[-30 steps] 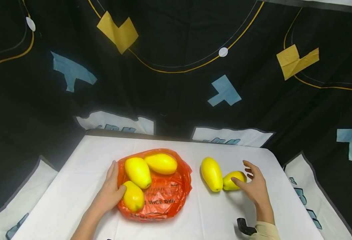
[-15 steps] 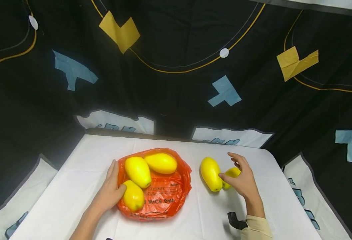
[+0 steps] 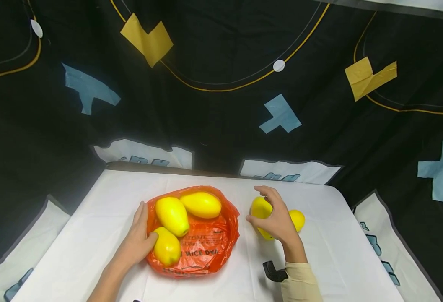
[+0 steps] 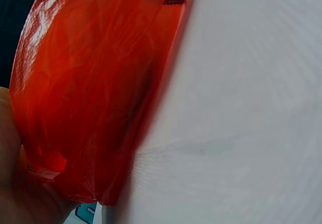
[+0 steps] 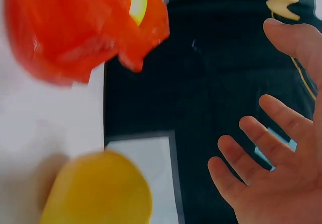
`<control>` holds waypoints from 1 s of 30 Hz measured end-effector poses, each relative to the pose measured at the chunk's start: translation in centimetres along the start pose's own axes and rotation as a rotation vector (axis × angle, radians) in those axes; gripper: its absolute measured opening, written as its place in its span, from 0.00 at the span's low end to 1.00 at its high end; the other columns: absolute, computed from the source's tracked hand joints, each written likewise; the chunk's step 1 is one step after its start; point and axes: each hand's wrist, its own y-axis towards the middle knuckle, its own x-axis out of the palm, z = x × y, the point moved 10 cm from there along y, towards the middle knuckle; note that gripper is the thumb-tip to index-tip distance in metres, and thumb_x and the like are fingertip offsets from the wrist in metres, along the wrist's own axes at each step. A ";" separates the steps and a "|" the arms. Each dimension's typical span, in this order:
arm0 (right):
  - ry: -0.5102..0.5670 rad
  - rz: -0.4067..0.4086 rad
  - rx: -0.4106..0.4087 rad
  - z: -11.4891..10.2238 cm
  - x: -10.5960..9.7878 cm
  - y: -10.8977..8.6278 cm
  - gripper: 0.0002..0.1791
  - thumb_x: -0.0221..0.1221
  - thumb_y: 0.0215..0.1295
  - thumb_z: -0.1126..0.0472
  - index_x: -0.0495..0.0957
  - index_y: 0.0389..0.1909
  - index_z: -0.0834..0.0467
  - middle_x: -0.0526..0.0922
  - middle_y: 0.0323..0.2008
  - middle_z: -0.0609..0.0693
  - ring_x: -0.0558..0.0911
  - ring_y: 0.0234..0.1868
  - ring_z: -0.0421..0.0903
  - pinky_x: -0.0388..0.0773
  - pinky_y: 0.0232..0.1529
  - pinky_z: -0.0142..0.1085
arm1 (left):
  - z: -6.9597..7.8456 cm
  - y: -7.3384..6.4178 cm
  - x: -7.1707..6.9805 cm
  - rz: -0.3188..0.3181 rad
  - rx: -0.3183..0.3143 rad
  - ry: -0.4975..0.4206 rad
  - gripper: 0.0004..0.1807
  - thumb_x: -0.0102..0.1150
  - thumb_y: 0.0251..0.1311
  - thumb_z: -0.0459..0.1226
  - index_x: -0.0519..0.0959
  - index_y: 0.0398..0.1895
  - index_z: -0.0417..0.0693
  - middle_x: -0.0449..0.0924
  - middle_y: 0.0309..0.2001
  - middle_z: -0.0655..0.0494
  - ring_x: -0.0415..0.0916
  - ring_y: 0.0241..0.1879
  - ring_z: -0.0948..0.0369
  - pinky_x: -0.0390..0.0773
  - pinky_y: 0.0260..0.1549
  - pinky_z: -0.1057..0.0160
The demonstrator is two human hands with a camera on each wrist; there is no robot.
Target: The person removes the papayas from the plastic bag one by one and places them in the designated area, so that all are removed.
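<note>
A red plastic bag point(image 3: 206, 235) with dark print lies spread on the white table, its rim rolled up like a bowl. Inside it are a yellow mango point(image 3: 172, 216), another mango point(image 3: 201, 205) at the back and a third mango point(image 3: 167, 247) at the front left. My left hand point(image 3: 136, 241) grips the bag's left side, fingers outside and thumb over the rim against the front-left mango. My right hand point(image 3: 275, 214), fingers spread and holding nothing, hovers over a large mango point(image 3: 260, 207), partly hiding it. A smaller mango point(image 3: 297, 219) sits just right of that hand.
The white-covered table point(image 3: 342, 260) ends at a far edge before a black curtain point(image 3: 221, 126) with tape patches. A black curved piece point(image 3: 274, 272) sits at the right wrist.
My right hand has moved left, from beside the smaller mango to over the large one. My left hand, the bag and the mangoes have stayed in place.
</note>
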 end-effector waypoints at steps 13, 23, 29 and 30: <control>0.032 -0.066 -0.067 -3.0 2.7 1.7 0.44 0.75 0.40 0.54 0.70 0.63 0.37 0.68 0.64 0.39 0.68 0.62 0.49 0.73 0.57 0.56 | 0.2 0.2 0.1 0.007 0.017 -0.011 0.47 0.50 0.62 0.32 0.31 0.76 0.38 0.22 0.77 0.44 0.31 0.75 0.43 0.44 0.68 0.38; 0.088 -0.123 -0.036 -3.9 5.0 2.4 0.43 0.75 0.41 0.49 0.69 0.62 0.32 0.68 0.63 0.33 0.66 0.64 0.41 0.69 0.61 0.56 | 0.4 0.1 0.2 0.001 0.017 -0.008 0.47 0.50 0.63 0.33 0.31 0.76 0.38 0.22 0.77 0.44 0.31 0.75 0.43 0.45 0.68 0.37; 0.057 -0.158 -0.114 -5.4 6.9 3.4 0.42 0.75 0.40 0.51 0.71 0.61 0.36 0.69 0.62 0.34 0.68 0.63 0.40 0.70 0.60 0.54 | 0.1 0.0 0.1 0.003 0.018 0.000 0.47 0.50 0.62 0.33 0.32 0.76 0.37 0.23 0.77 0.45 0.31 0.75 0.43 0.45 0.68 0.37; 0.053 -0.165 -0.123 -5.7 7.3 3.5 0.41 0.75 0.40 0.51 0.71 0.61 0.36 0.70 0.62 0.34 0.68 0.63 0.40 0.71 0.60 0.54 | 0.2 0.0 0.1 0.005 0.021 0.002 0.47 0.50 0.62 0.32 0.32 0.76 0.37 0.23 0.77 0.44 0.31 0.75 0.43 0.45 0.68 0.37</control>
